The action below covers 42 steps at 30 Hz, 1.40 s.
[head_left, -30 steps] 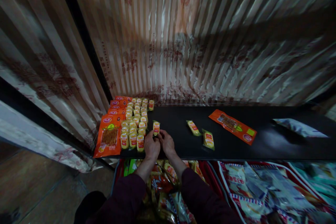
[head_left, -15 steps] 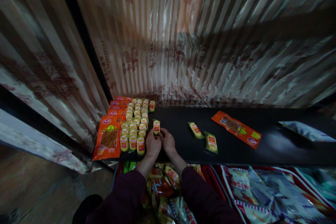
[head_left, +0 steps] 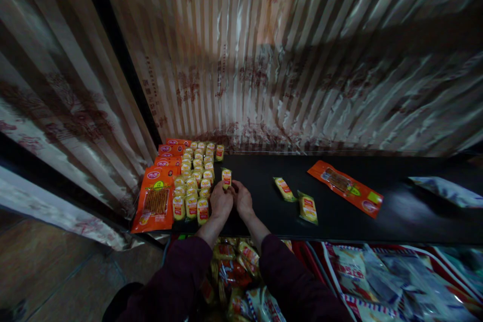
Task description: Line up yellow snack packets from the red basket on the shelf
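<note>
A small snack cake in a yellow wrapper with a red and white label [head_left: 226, 177] stands upright between my fingertips, above the black shelf [head_left: 256, 221]. My left hand [head_left: 221, 202] is closed at its lower left edge. From the right, my right hand [head_left: 243, 200] pinches near its lower corner; the exact finger contact is partly hidden. Just left of my hands, several like snack cakes [head_left: 191, 206] stand in tight rows. One more snack cake [head_left: 219, 153] stands at the back end of these rows.
Orange snack packets [head_left: 154, 206] line the shelf's left end. To the right lie two loose snack cakes [head_left: 284, 189] [head_left: 308, 208], an orange packet [head_left: 345, 188] and a white-blue packet [head_left: 445, 191]. Bins of bagged snacks [head_left: 350, 266] sit below the front edge. A striped curtain [head_left: 241, 85] hangs behind.
Both hands have shifted slightly away from me with the snack cake, still held upright. The view has moved a little; the other packets keep their places on the shelf.
</note>
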{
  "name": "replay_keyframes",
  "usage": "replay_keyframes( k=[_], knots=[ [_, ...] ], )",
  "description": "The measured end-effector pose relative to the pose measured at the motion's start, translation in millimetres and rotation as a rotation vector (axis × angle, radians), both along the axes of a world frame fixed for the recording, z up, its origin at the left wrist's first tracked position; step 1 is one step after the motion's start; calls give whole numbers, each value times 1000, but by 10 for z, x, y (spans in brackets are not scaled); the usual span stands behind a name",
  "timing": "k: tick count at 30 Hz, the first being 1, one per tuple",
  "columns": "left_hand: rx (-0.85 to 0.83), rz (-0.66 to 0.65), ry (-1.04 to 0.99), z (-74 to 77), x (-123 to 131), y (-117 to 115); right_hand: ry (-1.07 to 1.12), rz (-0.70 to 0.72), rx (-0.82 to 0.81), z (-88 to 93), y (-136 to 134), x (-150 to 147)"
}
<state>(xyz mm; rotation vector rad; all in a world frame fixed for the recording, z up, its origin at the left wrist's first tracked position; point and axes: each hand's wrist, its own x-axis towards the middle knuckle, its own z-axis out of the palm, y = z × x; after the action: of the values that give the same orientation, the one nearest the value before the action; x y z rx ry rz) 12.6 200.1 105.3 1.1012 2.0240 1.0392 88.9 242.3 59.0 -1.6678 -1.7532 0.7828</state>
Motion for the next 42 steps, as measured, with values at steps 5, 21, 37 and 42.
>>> replay_keyframes(
  k=[5,21,37,42],
  knots=[
    [-2,16,22,19,3,106,60,3,-12,-8,97,-16],
    [-4,41,45,57,-30,365,151,-29,-14,-9,391,-97],
    [12,30,53,68,-31,580,226,-9,3,-156,625,-198],
    [25,18,57,83,-44,629,251,-7,13,-193,706,-226]
  ],
)
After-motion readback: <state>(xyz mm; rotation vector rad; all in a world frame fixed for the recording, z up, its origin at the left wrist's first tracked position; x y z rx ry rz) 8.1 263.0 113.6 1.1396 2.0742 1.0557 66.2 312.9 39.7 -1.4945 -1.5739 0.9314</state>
